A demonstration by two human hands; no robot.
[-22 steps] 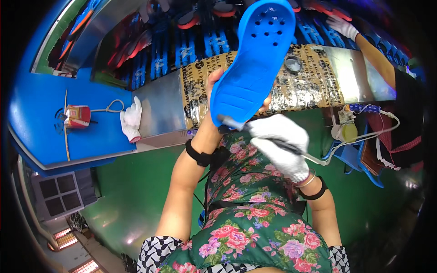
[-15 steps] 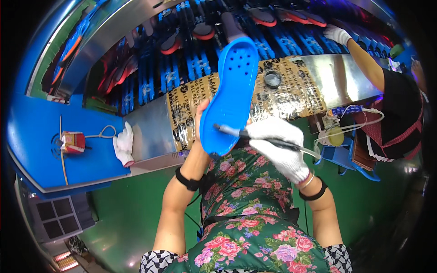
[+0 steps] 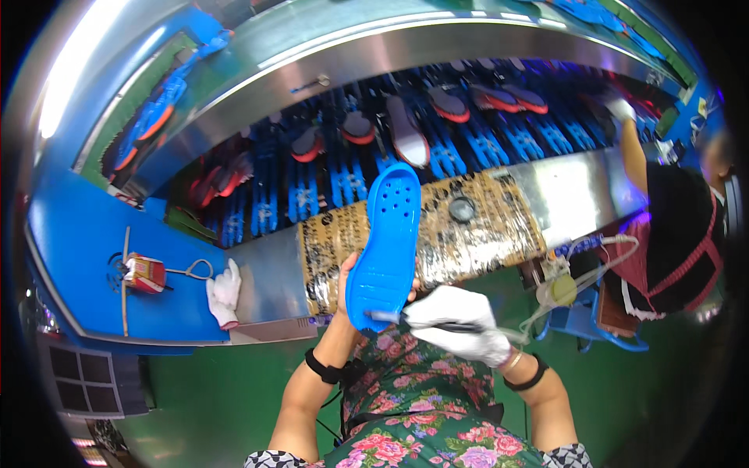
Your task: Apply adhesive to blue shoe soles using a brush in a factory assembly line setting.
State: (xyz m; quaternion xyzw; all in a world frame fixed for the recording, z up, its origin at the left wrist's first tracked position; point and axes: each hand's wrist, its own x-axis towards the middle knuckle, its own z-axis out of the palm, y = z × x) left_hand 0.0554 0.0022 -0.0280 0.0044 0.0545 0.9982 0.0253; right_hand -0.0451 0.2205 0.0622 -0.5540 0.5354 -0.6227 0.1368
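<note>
A blue shoe sole (image 3: pixel 382 257) with a raised rim and several holes near its far end is tilted up in front of me. Bare, my left hand (image 3: pixel 346 287) grips it from beneath by the edges, most of its fingers hidden behind it. My right hand (image 3: pixel 459 321), in a white glove, is closed around a black-handled brush (image 3: pixel 382 316) with a pale tube trailing from its back end. The bristles lie against the sole's inner face, close to the heel end.
Behind a taped cardboard sheet (image 3: pixel 491 234) with a small round dish (image 3: pixel 462 208), a conveyor rack carries several shoe parts (image 3: pixel 407 136). At left are a white glove (image 3: pixel 225 295) and a red box (image 3: pixel 145 274). A co-worker (image 3: pixel 663 234) reaches in at right.
My view has tilted up, showing more of the conveyor. The brush has moved along the sole toward its heel end. Both hands keep their holds.
</note>
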